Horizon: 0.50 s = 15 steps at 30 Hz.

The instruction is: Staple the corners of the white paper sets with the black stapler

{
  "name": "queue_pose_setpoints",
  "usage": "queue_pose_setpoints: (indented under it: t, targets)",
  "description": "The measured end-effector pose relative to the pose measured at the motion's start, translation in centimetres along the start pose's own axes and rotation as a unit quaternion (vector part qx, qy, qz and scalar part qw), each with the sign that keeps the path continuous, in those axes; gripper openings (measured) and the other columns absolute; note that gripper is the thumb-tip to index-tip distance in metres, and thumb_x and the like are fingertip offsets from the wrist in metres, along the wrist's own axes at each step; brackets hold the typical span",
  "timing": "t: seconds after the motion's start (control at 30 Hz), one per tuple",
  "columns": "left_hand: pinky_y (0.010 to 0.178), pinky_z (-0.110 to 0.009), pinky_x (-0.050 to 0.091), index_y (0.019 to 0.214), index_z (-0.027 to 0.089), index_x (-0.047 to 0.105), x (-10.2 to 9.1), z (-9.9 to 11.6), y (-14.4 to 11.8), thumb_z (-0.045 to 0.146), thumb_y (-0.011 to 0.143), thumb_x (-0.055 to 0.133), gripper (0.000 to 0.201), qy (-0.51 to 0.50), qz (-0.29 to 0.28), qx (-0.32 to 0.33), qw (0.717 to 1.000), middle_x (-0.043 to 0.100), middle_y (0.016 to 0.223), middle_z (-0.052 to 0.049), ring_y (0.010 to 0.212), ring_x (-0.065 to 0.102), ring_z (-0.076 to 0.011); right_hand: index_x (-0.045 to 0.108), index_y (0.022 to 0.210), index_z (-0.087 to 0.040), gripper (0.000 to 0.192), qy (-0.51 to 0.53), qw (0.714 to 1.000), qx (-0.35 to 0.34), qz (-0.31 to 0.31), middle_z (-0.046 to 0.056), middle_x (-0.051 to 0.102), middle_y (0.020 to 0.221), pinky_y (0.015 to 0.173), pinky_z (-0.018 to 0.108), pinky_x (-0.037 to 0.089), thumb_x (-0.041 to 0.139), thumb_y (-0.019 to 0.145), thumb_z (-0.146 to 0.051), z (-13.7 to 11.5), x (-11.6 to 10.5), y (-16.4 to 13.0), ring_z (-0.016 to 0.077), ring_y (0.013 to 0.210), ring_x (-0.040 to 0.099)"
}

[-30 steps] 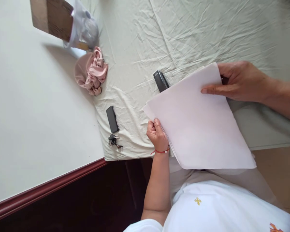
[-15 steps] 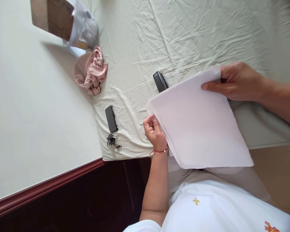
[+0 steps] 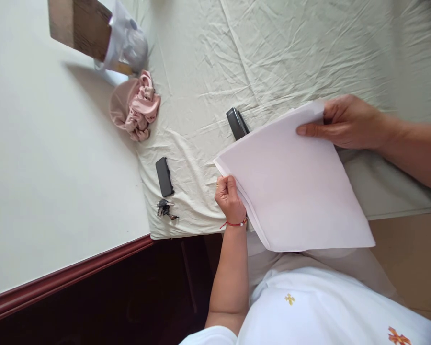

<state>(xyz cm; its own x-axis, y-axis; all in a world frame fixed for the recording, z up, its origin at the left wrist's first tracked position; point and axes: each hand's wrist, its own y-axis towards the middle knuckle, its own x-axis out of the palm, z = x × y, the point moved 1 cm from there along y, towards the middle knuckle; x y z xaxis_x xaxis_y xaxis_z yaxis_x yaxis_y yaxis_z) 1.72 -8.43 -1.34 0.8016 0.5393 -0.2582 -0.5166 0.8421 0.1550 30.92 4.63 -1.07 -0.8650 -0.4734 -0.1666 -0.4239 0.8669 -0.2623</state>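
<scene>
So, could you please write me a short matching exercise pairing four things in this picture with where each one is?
1. paper sheets
2. bunch of keys
3. red bracelet
4. pink fabric

A. around the wrist of the left hand
B. near the clear plastic
C. gripped by the right hand
D. beside the flat black object

Pairs: 1-C, 2-D, 3-A, 4-B
</scene>
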Motion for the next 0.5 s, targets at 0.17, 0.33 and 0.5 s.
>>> queue_pose_setpoints:
  t: [0.17,0.33,0.5]
  targets:
    - [0.070,-0.025,0.038,0.074,0.018,0.065,-0.4,-0.6,0.2,0.060,0.091,0.080,0.048,0.019,-0.004,0.003,1.000,0.047,0.074,0.004,0.071,0.045,-0.0110,0.064,0.103,-0.011,0.057,-0.101,0.994,0.003,0.047,0.005,0.063,0.093,0.059,0.010,0.034,0.065,0.086,-0.066,-0.7,0.0,-0.3,-0.0048,0.073,0.049]
    - [0.063,-0.024,0.031,0.067,0.019,0.048,-0.5,-0.9,0.1,0.062,0.082,0.087,0.060,0.007,0.015,-0.024,1.000,0.035,0.068,0.007,0.063,0.031,-0.0085,0.057,0.095,-0.008,0.057,-0.112,0.991,0.006,0.069,0.005,0.055,0.084,0.058,0.011,0.027,0.066,0.086,-0.063,-1.1,0.1,-0.5,-0.0066,0.069,0.040]
    - [0.064,-0.023,0.034,0.070,0.020,0.044,-0.2,-0.4,0.0,0.068,0.083,0.083,0.063,-0.007,0.018,-0.040,0.999,0.036,0.068,0.007,0.065,0.033,-0.0091,0.056,0.094,-0.007,0.050,-0.125,0.990,0.032,0.055,0.004,0.056,0.084,0.059,0.011,0.028,0.066,0.089,-0.056,-1.3,0.2,-0.4,-0.0067,0.069,0.037]
